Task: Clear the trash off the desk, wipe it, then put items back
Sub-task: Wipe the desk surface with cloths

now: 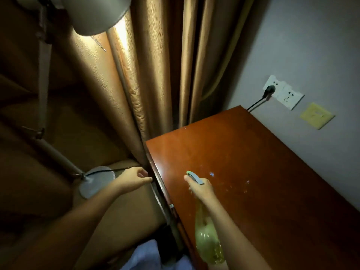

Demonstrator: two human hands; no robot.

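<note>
looks like the spraying step before the wipe, so my take: keep the nozzle aimed down at the middle of the glossy reddish-brown wooden desk top (243, 172) and mist lightly in passes from the far corner back to the near edge, so nothing drifts onto the wall sockets. a few small wet glints already sit on the wood just right of the nozzle, so that patch probably needs no more.

the right hand (198, 189) is wrapped around the neck of a clear yellow-green plastic spray bottle with a grey trigger head (206, 238), held over the desk's near left part, bottle body hanging back toward the person. the left hand (134, 178) hangs off the desk's left edge, fingers loosely curled, holding nothing as far as i can see.

room-wise: tall gold-brown curtains (155, 65) behind, a pale grey wall (311, 45) on the right, a grey articulated desk lamp (93, 14) parked on something tan off to the left, a white double wall socket (284, 92) with a black plug (269, 89) in it.
</note>
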